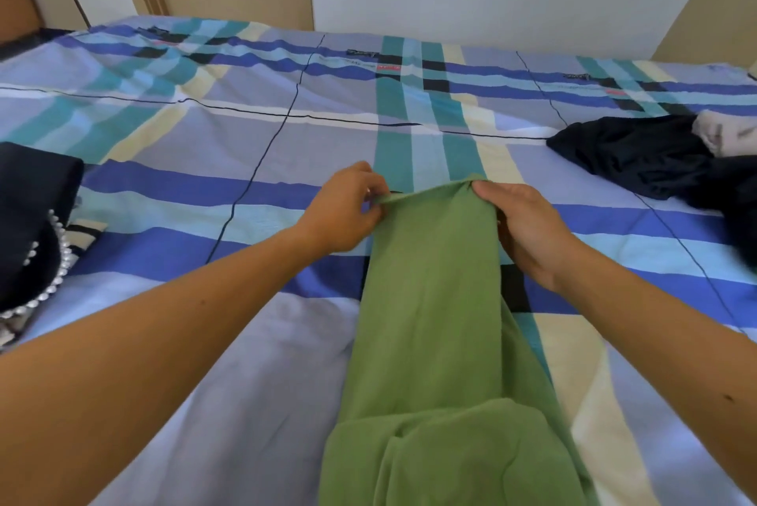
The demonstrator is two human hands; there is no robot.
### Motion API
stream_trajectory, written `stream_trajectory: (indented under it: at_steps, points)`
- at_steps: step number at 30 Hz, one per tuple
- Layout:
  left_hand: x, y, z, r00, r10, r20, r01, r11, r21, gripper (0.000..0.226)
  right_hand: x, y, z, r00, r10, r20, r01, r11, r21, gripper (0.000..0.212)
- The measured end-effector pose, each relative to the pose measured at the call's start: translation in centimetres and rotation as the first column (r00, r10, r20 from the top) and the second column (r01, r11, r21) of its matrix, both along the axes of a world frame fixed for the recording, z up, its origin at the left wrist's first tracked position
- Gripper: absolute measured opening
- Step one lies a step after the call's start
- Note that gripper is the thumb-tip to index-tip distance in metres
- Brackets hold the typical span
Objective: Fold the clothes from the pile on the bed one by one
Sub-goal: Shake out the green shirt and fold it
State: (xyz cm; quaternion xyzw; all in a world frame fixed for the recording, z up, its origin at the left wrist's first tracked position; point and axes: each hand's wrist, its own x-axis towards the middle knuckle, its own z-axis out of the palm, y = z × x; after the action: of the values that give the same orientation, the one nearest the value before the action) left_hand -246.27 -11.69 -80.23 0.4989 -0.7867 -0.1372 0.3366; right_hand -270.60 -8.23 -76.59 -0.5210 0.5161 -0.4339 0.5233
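A long green garment (434,325) lies lengthwise on the bed, running from the near edge of the view toward the middle. My left hand (346,210) pinches its far left corner between thumb and fingers. At the far right corner, my right hand (524,227) grips the cloth with the thumb on top. The far edge of the garment is stretched between both hands, slightly raised off the checked bedsheet (229,145). The near end is bunched in folds.
A pile of dark clothes (655,157) with a pale piece on top lies at the right. A dark garment with a row of shiny beads (32,231) sits at the left edge. Cupboard doors and a wall stand behind the bed.
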Motion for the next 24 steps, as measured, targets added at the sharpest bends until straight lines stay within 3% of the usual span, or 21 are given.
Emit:
stream_trajectory:
  at_steps: [3,5,7,10,12,13,15,17,18,20,22,24]
  points:
    - [0.4,-0.1,1.1,0.938,0.136,-0.318,-0.077,0.979,0.191,0.01,-0.5,0.3,0.4,0.999,0.002,0.052,-0.004,0.999,0.051,0.033]
    - [0.5,0.1,2.0,0.809,0.181,-0.559,0.058,0.922,0.384,0.015,-0.8,0.5,0.5,0.996,0.06,0.061,-0.065,0.994,0.085,0.034]
    - [0.8,0.2,2.9,0.651,0.225,-0.725,0.244,0.842,0.481,0.023,-1.1,0.6,0.7,0.99,0.124,0.067,-0.131,0.985,0.11,0.034]
    - [1.3,0.3,3.8,0.442,0.309,-0.842,0.478,0.713,0.513,0.029,-1.5,0.1,1.4,0.985,0.157,0.073,-0.165,0.979,0.12,0.036]
    - [1.2,0.1,4.1,0.379,0.405,-0.832,0.452,0.704,0.548,0.021,-1.7,-0.6,2.1,0.987,0.144,0.065,-0.15,0.982,0.11,0.043]
    - [1.0,-0.1,4.2,0.402,0.444,-0.801,0.38,0.715,0.587,0.019,-1.8,-1.1,2.3,0.99,0.129,0.055,-0.134,0.986,0.096,0.047]
    - [0.7,-0.6,3.8,0.573,0.499,-0.65,0.098,0.746,0.659,0.018,-1.8,-2.1,2.3,0.998,0.067,-0.006,-0.066,0.996,0.063,0.045]
    - [0.5,-0.8,3.3,0.771,0.492,-0.404,-0.185,0.781,0.596,0.014,-1.9,-3.0,1.5,0.981,-0.03,-0.194,0.03,1.0,-0.004,0.036]
    - [0.6,-0.7,3.0,0.82,0.475,-0.32,-0.254,0.803,0.54,0.011,-2.0,-3.2,0.8,0.948,-0.068,-0.312,0.062,0.998,-0.029,0.034]
    - [0.9,-0.3,2.5,0.854,0.455,-0.254,-0.279,0.811,0.515,0.011,-2.2,-2.7,-0.4,0.884,-0.087,-0.46,0.088,0.996,-0.02,0.032]
    - [0.8,0.5,2.1,0.887,0.422,-0.187,-0.261,0.792,0.552,0.026,-2.3,-0.5,-0.6,0.861,-0.07,-0.504,0.072,0.997,-0.016,0.029]
    - [0.3,1.6,1.5,0.93,0.365,-0.054,-0.305,0.843,0.443,0.042,-2.2,2.8,0.0,0.862,-0.099,-0.497,0.076,0.995,-0.066,0.028]
